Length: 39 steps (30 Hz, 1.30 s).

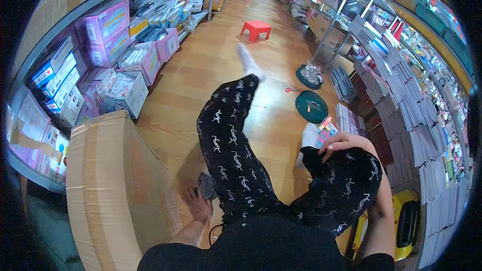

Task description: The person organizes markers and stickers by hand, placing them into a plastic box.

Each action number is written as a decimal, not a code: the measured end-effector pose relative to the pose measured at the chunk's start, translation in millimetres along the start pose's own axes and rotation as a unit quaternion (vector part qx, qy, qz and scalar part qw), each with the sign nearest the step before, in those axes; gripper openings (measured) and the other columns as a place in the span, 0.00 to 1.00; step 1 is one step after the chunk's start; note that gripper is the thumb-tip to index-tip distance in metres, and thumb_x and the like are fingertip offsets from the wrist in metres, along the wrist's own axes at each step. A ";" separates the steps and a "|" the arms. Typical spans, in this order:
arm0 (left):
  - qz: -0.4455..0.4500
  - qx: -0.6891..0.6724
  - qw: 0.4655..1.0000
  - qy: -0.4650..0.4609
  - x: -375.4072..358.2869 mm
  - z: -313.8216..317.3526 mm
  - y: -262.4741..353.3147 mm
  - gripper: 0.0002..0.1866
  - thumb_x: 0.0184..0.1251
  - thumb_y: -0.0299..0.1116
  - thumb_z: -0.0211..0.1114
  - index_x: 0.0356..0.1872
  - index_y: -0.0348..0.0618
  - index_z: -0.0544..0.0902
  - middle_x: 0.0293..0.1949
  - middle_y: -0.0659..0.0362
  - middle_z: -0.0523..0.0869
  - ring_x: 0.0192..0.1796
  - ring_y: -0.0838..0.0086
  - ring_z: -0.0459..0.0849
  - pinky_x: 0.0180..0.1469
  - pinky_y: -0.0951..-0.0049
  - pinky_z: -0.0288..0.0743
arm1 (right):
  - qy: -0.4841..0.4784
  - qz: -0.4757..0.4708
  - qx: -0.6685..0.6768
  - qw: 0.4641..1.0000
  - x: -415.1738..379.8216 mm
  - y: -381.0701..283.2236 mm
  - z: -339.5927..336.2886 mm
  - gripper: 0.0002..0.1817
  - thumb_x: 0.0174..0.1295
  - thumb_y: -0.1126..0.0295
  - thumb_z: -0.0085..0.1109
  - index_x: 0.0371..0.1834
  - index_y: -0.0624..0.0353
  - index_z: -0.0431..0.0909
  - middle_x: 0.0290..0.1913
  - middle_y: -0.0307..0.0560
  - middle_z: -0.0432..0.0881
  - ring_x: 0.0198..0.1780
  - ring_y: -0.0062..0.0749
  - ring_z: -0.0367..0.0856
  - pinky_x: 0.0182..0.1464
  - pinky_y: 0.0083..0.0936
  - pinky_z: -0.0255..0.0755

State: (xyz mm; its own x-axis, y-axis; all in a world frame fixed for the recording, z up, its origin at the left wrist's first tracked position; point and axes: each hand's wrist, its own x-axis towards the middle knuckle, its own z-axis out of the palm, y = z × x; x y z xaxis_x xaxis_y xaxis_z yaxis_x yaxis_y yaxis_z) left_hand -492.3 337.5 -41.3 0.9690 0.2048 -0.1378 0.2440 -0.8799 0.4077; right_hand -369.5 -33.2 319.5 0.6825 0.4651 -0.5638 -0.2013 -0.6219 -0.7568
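My left hand (198, 205) rests on the wooden floor beside a large cardboard box (105, 180), fingers spread. Next to its fingertips lies a crumpled dark grey thing (206, 186), perhaps a cloth. My right hand (344, 142) is draped over my bent right leg (346, 180) in black patterned trousers, fingers loosely curved and holding no object. Near my right foot (310, 135), in a white sock, are small pink and blue packs (327, 130). My left leg (236, 155) stretches forward along the floor.
A green round tray (306, 101) holds small items; a second tray (301, 77) holds clear plastic. Ahead stands a red stool (256, 29). Shelves with pink boxes (108, 25) line the left; stacked flat packs (427, 140) rise at right. A yellow case (406, 221) sits behind my right arm.
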 end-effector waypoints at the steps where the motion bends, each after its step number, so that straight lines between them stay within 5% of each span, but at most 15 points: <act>1: 0.009 -0.010 1.000 0.013 0.0 5.0 -3.9 0.35 0.50 0.41 0.56 0.60 0.36 0.58 0.65 0.40 0.45 0.68 0.47 0.39 0.65 0.47 0.31 | -0.025 -0.016 -0.033 0.999 8.1 -2.5 -4.7 0.24 0.57 0.58 0.51 0.43 0.72 0.74 0.37 0.53 0.80 0.42 0.32 0.78 0.50 0.22 0.66; 9: 0.032 -0.037 0.998 0.036 -4.1 -22.6 10.4 0.36 0.45 0.39 0.57 0.58 0.34 0.59 0.62 0.36 0.50 0.66 0.44 0.43 0.64 0.44 0.31 | -0.112 -0.081 -0.133 0.981 74.3 -1.4 -37.8 0.21 0.61 0.58 0.47 0.41 0.69 0.76 0.36 0.48 0.80 0.40 0.28 0.76 0.46 0.22 0.68; 16: -0.011 -0.020 1.000 -0.006 24.6 -37.3 40.7 0.44 0.45 0.35 0.60 0.61 0.37 0.43 0.64 0.42 0.46 0.67 0.57 0.43 0.65 0.60 0.32 | -0.179 -0.126 -0.130 0.967 134.4 6.1 -69.9 0.21 0.62 0.56 0.47 0.37 0.68 0.77 0.29 0.44 0.79 0.33 0.25 0.75 0.38 0.21 0.69; 19: -0.038 -0.041 0.998 -0.013 48.3 -52.2 58.4 0.48 0.45 0.33 0.61 0.62 0.38 0.36 0.65 0.44 0.45 0.67 0.63 0.43 0.66 0.67 0.32 | -0.250 -0.094 -0.186 0.945 168.1 20.8 -93.3 0.20 0.62 0.62 0.48 0.45 0.71 0.72 0.39 0.47 0.79 0.39 0.26 0.78 0.42 0.21 0.71; 20: -0.049 -0.061 0.997 0.002 89.0 -60.9 80.0 0.50 0.45 0.32 0.62 0.62 0.38 0.34 0.65 0.45 0.44 0.67 0.65 0.43 0.66 0.70 0.32 | -0.245 -0.131 -0.163 0.946 178.5 33.1 -97.3 0.22 0.62 0.55 0.48 0.37 0.68 0.75 0.29 0.41 0.78 0.32 0.23 0.74 0.36 0.21 0.68; 23: -0.088 -0.227 0.966 0.086 416.6 -123.6 283.5 0.55 0.45 0.31 0.63 0.64 0.40 0.27 0.66 0.47 0.42 0.68 0.70 0.43 0.67 0.77 0.32 | -0.280 -0.117 -0.136 0.943 191.2 34.5 -110.7 0.21 0.62 0.57 0.48 0.41 0.68 0.74 0.33 0.42 0.79 0.35 0.23 0.76 0.40 0.19 0.69; 25: -0.123 -0.142 0.978 0.086 394.7 -150.5 307.5 0.53 0.45 0.29 0.63 0.64 0.39 0.29 0.64 0.48 0.47 0.65 0.73 0.49 0.66 0.78 0.39 | -0.314 -0.132 -0.126 0.932 201.6 34.2 -123.7 0.20 0.63 0.59 0.47 0.43 0.68 0.73 0.36 0.45 0.79 0.37 0.25 0.78 0.44 0.21 0.70; 28: -0.090 -0.175 0.971 0.137 434.4 -109.1 285.5 0.51 0.47 0.32 0.63 0.64 0.41 0.33 0.63 0.50 0.51 0.63 0.74 0.55 0.64 0.80 0.45 | -0.340 -0.195 -0.140 0.909 223.3 37.3 -134.3 0.19 0.64 0.60 0.45 0.45 0.69 0.72 0.38 0.47 0.78 0.36 0.26 0.79 0.43 0.23 0.70; 30: -0.067 -0.198 0.962 0.173 474.9 -76.4 268.9 0.50 0.48 0.33 0.63 0.64 0.42 0.35 0.62 0.52 0.54 0.61 0.74 0.59 0.62 0.81 0.49 | -0.377 -0.138 -0.092 0.911 230.8 25.1 -138.2 0.20 0.64 0.61 0.44 0.48 0.69 0.69 0.41 0.48 0.78 0.38 0.27 0.79 0.46 0.23 0.68; 31: -0.027 -0.335 0.917 0.215 502.9 -53.9 261.9 0.49 0.48 0.33 0.63 0.64 0.43 0.35 0.61 0.54 0.56 0.60 0.74 0.60 0.62 0.81 0.49 | -0.411 -0.078 -0.043 0.907 233.6 22.0 -141.0 0.21 0.65 0.62 0.43 0.52 0.69 0.66 0.44 0.50 0.77 0.40 0.29 0.79 0.49 0.24 0.66; 39: -0.066 -0.239 0.951 0.187 513.4 -55.9 252.6 0.49 0.49 0.30 0.61 0.64 0.44 0.32 0.62 0.55 0.57 0.62 0.76 0.56 0.64 0.78 0.44 | -0.454 -0.040 0.004 0.890 273.9 23.0 -149.9 0.22 0.65 0.63 0.42 0.56 0.68 0.62 0.43 0.49 0.76 0.38 0.30 0.80 0.46 0.24 0.69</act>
State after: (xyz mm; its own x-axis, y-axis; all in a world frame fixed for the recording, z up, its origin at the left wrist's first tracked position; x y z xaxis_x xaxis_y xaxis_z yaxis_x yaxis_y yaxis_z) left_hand 68.9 244.3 41.3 0.8530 0.5162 0.0771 0.2674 -0.5591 0.7848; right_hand -81.9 -14.5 197.3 -0.1536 0.8272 -0.5405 -0.1854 -0.5614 -0.8065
